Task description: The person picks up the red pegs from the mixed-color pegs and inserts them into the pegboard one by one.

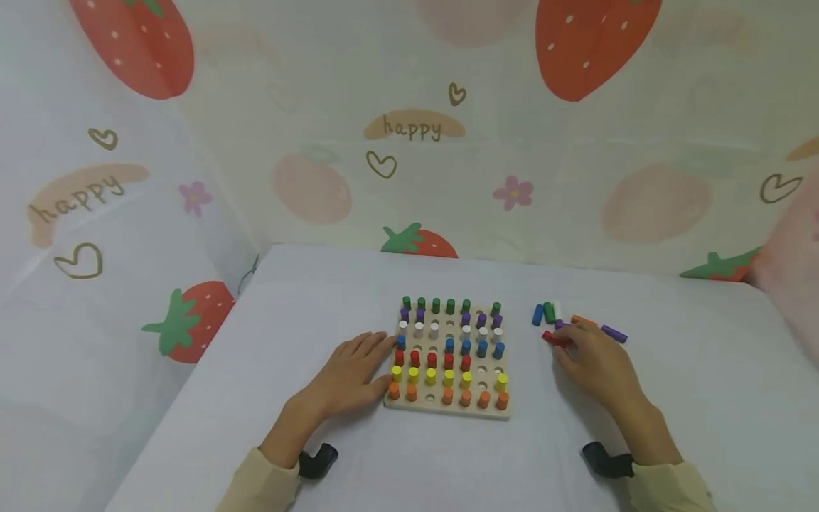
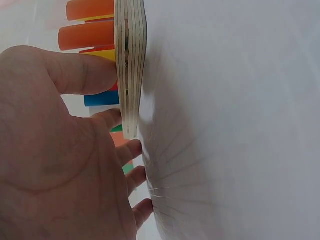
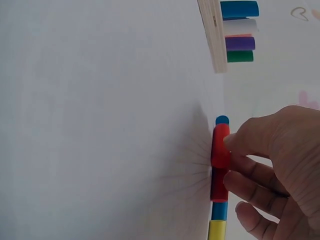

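A wooden pegboard (image 1: 448, 411) stands on the table with rows of green, purple, white, blue, red, yellow and orange pegs; several holes hold no peg. My left hand (image 1: 348, 373) rests at its left side, fingers extended. In the left wrist view, the thumb touches the board's edge (image 2: 131, 75). To the right of the board, my right hand (image 1: 598, 363) reaches down to loose pegs and pinches a red peg (image 3: 220, 145) lying at the tabletop. Another red peg (image 3: 218, 187) lies right behind it, by the curled fingers.
Around the right hand lie a loose blue peg (image 1: 537, 315), a green peg (image 1: 549, 313), a white peg (image 1: 558, 310), an orange peg (image 1: 583, 321) and a purple peg (image 1: 614, 333). A strawberry-printed cloth (image 1: 422, 185) hangs behind the white table (image 1: 320, 284).
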Demonstrator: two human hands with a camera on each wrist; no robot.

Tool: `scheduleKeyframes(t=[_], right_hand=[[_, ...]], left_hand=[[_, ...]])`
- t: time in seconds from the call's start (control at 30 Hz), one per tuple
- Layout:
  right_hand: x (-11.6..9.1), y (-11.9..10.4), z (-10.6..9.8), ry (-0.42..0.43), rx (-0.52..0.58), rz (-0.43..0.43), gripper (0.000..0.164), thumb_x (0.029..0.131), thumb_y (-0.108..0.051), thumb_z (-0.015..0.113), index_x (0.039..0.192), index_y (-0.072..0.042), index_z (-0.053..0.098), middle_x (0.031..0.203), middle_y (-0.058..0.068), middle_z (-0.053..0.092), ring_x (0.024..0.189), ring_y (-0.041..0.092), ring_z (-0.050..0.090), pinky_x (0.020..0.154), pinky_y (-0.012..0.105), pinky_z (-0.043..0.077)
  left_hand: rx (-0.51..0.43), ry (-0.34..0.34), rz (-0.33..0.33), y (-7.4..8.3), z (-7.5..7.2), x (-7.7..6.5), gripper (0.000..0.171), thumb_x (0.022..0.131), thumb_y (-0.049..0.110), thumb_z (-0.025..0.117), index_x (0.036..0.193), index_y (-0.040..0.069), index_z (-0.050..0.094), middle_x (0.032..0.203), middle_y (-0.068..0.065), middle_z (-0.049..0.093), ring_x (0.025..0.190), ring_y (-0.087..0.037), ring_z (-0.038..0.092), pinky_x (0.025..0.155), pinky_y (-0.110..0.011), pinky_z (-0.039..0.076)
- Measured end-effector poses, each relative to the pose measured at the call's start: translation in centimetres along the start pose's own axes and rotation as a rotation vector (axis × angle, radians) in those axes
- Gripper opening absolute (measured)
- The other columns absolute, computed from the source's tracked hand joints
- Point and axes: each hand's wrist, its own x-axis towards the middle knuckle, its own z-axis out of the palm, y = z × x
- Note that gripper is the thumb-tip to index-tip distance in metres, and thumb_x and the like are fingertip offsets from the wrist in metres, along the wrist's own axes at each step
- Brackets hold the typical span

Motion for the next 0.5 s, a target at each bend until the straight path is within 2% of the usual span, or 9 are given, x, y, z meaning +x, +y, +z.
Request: scheduleKeyframes(t=[0.27,0.5], right_hand=[[-0.25,0.07,0.12,-0.039,0.000,0.048,0.026,0.093,-0.014,0.076,0.116,-0.001,0.076,0.113,0.020,0.078,0.100,0.034,0.070,0.094,0.059,0.062],[-0.39,-0.04,0.15,-0.053,-0.030,0.054,0.028,0.092,-0.015,0.078,0.117,-0.002,0.075,0.103,0.015,0.077,0.089,0.027,0.066,0.085,0.053,0.063]], left_hand=[[0.001,-0.002,-0.003,0.03,-0.13,-0.09,0.069,0.104,0.038,0.051,0.167,0.014,0.033,0.173,-0.013,0.034,0.162,-0.038,0.027,0.133,-0.063,0.022],[0.000,-0.010,-0.016,0.21,-0.15,-0.15,0.070,0.104,0.037,0.051,0.167,0.014,0.032,0.174,-0.013,0.033,0.162,-0.039,0.027,0.133,-0.063,0.022]])
